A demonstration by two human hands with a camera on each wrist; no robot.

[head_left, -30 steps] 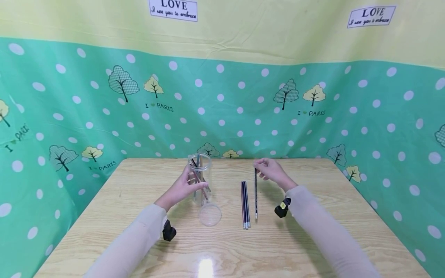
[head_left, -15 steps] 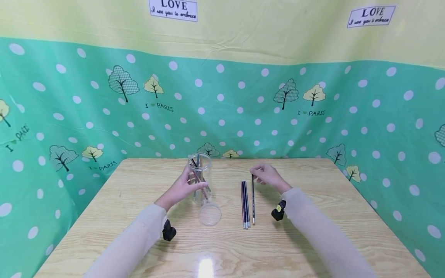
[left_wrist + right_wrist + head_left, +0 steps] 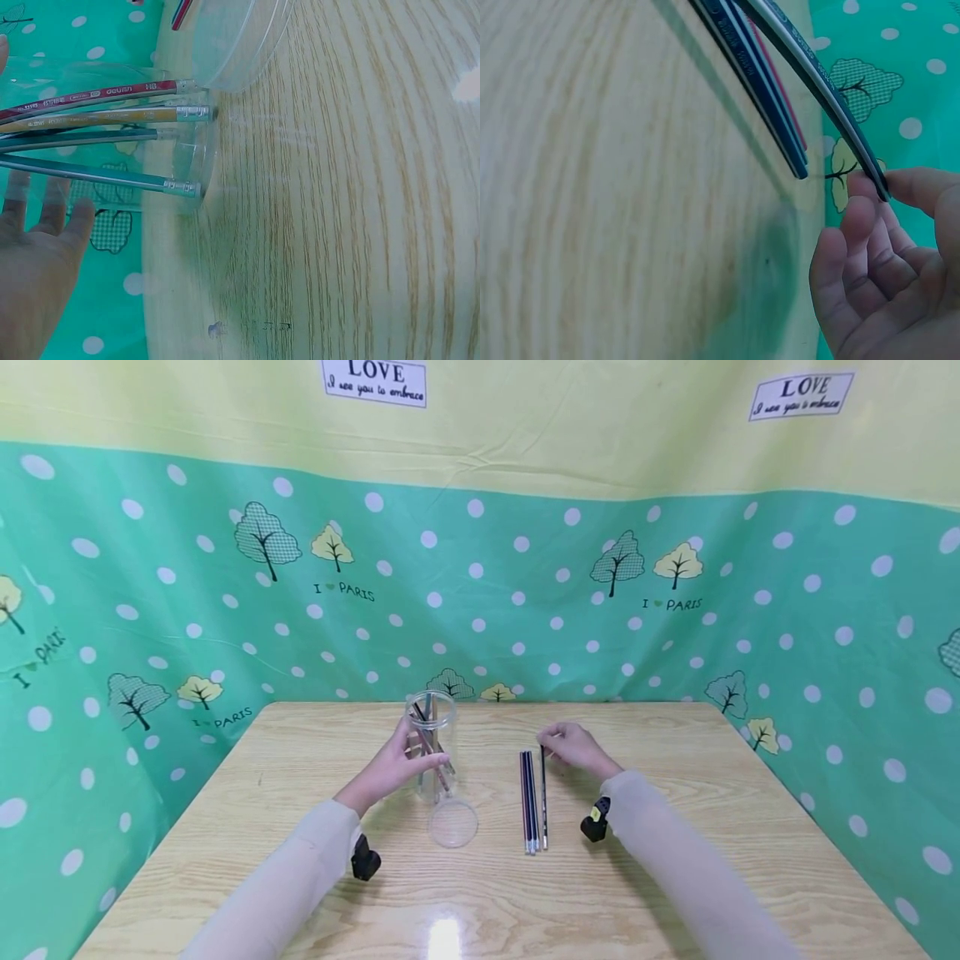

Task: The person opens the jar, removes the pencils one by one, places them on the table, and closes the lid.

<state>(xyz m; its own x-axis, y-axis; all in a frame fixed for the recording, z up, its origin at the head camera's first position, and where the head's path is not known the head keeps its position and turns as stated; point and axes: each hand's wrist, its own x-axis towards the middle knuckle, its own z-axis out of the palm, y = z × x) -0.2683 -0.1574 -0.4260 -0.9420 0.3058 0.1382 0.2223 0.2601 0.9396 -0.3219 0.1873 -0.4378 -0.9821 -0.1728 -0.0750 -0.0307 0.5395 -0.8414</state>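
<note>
My left hand (image 3: 392, 768) curls round a clear plastic jar (image 3: 431, 724) standing at the table's middle left. Inside the jar lean several pencils; the left wrist view shows a red pencil (image 3: 112, 94), a yellow pencil (image 3: 127, 118) and green ones, eraser ends down. Between thumb and fingertips, my right hand (image 3: 576, 750) pinches the far end of a dark pencil (image 3: 544, 802). Its silver end points toward me. Just left of it, a few dark pencils (image 3: 529, 802) lie side by side; the right wrist view shows the held pencil (image 3: 825, 90) above the lying pencils (image 3: 750, 75).
In front of the jar a round clear lid (image 3: 453, 823) lies on the wooden table (image 3: 300, 793). A green and yellow patterned curtain (image 3: 480, 568) hangs behind and along both sides. Each wrist wears a small black camera, such as the right camera (image 3: 596, 822).
My right hand has moved left and slightly toward me, bringing the dark pencil close beside the lying pencils. The left hand and the jar have stayed still.
</note>
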